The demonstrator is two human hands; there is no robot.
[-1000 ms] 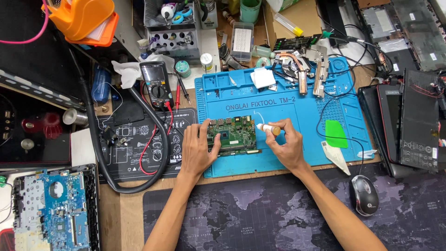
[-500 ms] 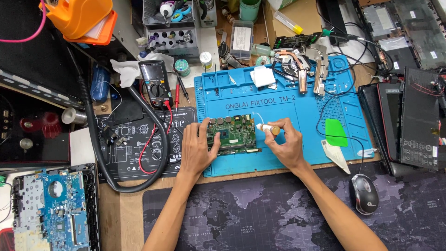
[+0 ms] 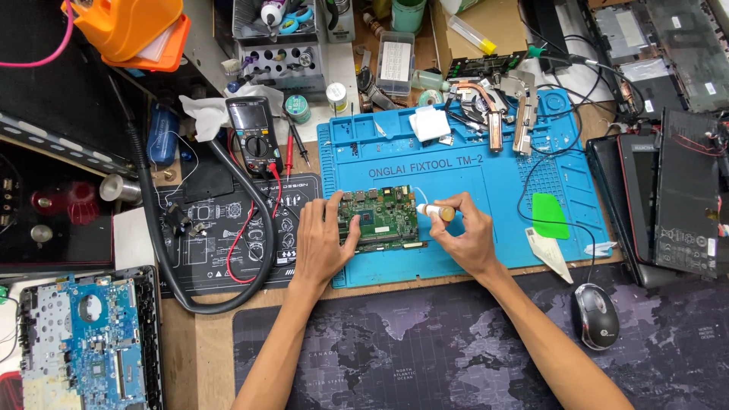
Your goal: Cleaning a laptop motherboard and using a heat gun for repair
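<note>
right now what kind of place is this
Most likely an electronics repair bench. The left hand steadies a green circuit board on a blue work mat, a multimeter sits beside it, and opened laptops lie at the right.

Place: an electronics repair workshop, seen from above a crowded wooden surface (image 3: 205, 342).
Work mat: a blue silicone repair mat (image 3: 486, 182) with moulded parts trays, carrying a small green circuit board (image 3: 380, 219).
Test gear: a black digital multimeter (image 3: 253, 137) with red and black leads.
Spare parts: a blue laptop motherboard in an opened chassis (image 3: 83, 342), copper heat-pipe coolers (image 3: 493, 114), black laptop shells (image 3: 683, 197).
Tools: a grey organiser rack of small tools (image 3: 281, 45), a green plastic pry pick (image 3: 548, 216).
</note>
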